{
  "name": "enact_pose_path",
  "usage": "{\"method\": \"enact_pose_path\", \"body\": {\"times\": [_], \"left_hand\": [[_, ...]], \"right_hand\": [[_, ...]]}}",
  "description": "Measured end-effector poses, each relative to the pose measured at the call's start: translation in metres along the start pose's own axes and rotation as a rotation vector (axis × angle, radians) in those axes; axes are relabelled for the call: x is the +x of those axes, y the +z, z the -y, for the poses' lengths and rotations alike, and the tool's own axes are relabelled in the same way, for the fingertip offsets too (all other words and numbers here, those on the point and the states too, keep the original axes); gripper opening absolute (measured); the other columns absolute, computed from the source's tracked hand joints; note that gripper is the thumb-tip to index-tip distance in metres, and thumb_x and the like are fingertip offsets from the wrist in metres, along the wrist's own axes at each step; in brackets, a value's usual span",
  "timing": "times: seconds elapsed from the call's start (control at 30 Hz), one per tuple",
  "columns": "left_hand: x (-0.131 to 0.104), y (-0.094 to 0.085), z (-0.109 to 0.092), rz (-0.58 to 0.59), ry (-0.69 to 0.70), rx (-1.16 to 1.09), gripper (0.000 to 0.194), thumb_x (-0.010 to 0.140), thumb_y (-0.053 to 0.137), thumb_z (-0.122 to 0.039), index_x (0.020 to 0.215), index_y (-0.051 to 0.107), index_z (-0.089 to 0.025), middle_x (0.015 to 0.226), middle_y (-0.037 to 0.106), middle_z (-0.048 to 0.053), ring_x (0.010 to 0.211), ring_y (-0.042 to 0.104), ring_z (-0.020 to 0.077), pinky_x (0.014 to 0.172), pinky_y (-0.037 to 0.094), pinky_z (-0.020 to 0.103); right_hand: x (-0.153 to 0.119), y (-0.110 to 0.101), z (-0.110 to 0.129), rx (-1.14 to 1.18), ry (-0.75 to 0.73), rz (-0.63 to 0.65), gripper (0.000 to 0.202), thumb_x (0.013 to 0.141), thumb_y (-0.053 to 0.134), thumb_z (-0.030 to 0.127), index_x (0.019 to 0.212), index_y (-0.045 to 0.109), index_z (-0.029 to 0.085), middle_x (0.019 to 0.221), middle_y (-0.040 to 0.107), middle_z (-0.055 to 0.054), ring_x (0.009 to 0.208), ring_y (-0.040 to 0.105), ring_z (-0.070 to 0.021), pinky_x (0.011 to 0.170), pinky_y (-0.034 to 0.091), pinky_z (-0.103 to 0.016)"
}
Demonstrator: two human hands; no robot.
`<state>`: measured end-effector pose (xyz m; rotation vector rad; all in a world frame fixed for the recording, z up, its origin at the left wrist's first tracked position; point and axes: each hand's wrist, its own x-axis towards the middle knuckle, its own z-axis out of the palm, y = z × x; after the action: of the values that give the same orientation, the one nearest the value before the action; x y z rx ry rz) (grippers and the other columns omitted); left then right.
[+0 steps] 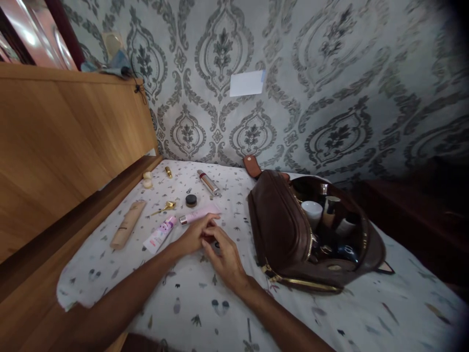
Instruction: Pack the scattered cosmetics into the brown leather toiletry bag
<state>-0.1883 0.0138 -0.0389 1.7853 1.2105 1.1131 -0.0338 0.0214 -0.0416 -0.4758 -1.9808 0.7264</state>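
The left hand [195,235] and right hand [227,259] meet, fingers together; whether they clamp anything cannot be told. A light touch, clear of the silver-capped tube [200,213], seems wise.

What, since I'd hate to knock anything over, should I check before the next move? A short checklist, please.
1. Brown cosmetic bag unzipped: ok, its top gapes open.
2. Left hand and right hand free: cannot tell; their touching fingers hide what lies between.
3. Pink silver-capped tube well clear of hands: not ok, it lies right by the left hand.
4. Beige tube lying flat: ok.
5. Black-lidded jar closed: ok, lid on.
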Motion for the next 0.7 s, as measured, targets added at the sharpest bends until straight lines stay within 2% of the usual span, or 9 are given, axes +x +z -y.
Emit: {"method": "enact_pose_path", "body": {"times": [0.07,0.13,0.27,0.37,0.43,0.47,0.53,0.63,0.7], "left_hand": [[0.0,-0.001,0.002,0.003,0.027,0.051,0.051,0.075,0.056,-0.016,0.126,0.051,-0.021,0.1,0.06,0.002,0.09,0.059,0.0181,0.081,0.047,0.03],[-0.001,-0.001,0.002,0.002,0.041,0.078,0.051,0.075,0.056,-0.016,0.125,0.051,-0.02,0.101,0.06,0.002,0.091,0.059,0.0183,0.083,0.047,0.031],[0.0,-0.001,-0.006,-0.003,0.005,0.095,0.048,0.076,0.054,-0.015,0.125,0.051,-0.018,0.1,0.062,0.003,0.086,0.061,0.0174,0.077,0.048,0.028],[0.002,-0.01,-0.023,0.008,-0.03,0.217,0.048,0.076,0.053,-0.012,0.123,0.053,-0.018,0.097,0.064,0.004,0.084,0.062,0.0174,0.074,0.048,0.027],[0.003,-0.022,-0.038,0.019,-0.02,0.402,0.038,0.079,0.054,-0.015,0.117,0.057,-0.018,0.1,0.067,0.005,0.09,0.062,0.0193,0.079,0.046,0.028],[0.002,-0.031,-0.045,0.024,-0.023,0.498,0.026,0.083,0.052,-0.018,0.108,0.062,-0.019,0.097,0.068,0.005,0.089,0.062,0.0197,0.079,0.046,0.028],[-0.002,-0.051,-0.056,-0.006,-0.072,0.664,0.019,0.087,0.049,-0.024,0.097,0.064,-0.021,0.088,0.069,0.003,0.084,0.063,0.0201,0.077,0.045,0.028],[-0.015,-0.087,-0.054,-0.049,-0.251,0.816,0.03,0.087,0.05,-0.042,0.104,0.065,-0.022,0.095,0.07,0.005,0.086,0.065,0.023,0.077,0.047,0.03],[-0.027,-0.106,-0.04,-0.07,-0.322,0.828,0.045,0.078,0.059,-0.051,0.112,0.066,-0.022,0.115,0.069,0.008,0.104,0.064,0.0274,0.087,0.047,0.032]], "right_hand": [[0.003,-0.001,0.003,0.011,-0.001,0.016,0.01,0.092,0.054,0.017,0.094,0.064,0.02,0.098,0.069,-0.008,0.098,0.065,-0.021,0.089,0.053,-0.034],[0.004,-0.002,0.006,0.021,-0.001,0.021,0.01,0.092,0.054,0.017,0.092,0.064,0.02,0.097,0.068,-0.007,0.098,0.065,-0.0208,0.087,0.053,-0.033],[0.005,-0.002,0.008,0.074,0.036,-0.022,0.012,0.093,0.053,0.019,0.099,0.063,0.02,0.099,0.067,-0.008,0.096,0.065,-0.0199,0.085,0.053,-0.032],[0.003,-0.003,0.009,0.083,0.101,-0.08,0.016,0.096,0.049,0.021,0.107,0.061,0.02,0.102,0.066,-0.008,0.098,0.063,-0.0198,0.086,0.051,-0.032],[0.002,-0.004,0.008,0.076,0.143,-0.118,0.018,0.096,0.049,0.022,0.109,0.06,0.019,0.103,0.066,-0.009,0.099,0.063,-0.0195,0.087,0.05,-0.032],[0.002,-0.004,0.008,0.074,0.16,-0.129,0.018,0.096,0.048,0.023,0.109,0.06,0.018,0.102,0.066,-0.008,0.098,0.063,-0.0193,0.087,0.05,-0.031],[0.001,-0.004,0.007,0.073,0.185,-0.133,0.017,0.096,0.048,0.023,0.106,0.061,0.017,0.098,0.066,-0.008,0.093,0.063,-0.0185,0.084,0.05,-0.03],[0.001,-0.005,0.008,0.071,0.198,-0.139,0.017,0.095,0.048,0.023,0.101,0.062,0.017,0.092,0.065,-0.006,0.086,0.061,-0.0171,0.079,0.05,-0.028],[0.002,-0.006,0.009,0.077,0.195,-0.141,0.017,0.094,0.048,0.023,0.1,0.062,0.017,0.09,0.064,-0.005,0.085,0.061,-0.0162,0.077,0.05,-0.027]]}}
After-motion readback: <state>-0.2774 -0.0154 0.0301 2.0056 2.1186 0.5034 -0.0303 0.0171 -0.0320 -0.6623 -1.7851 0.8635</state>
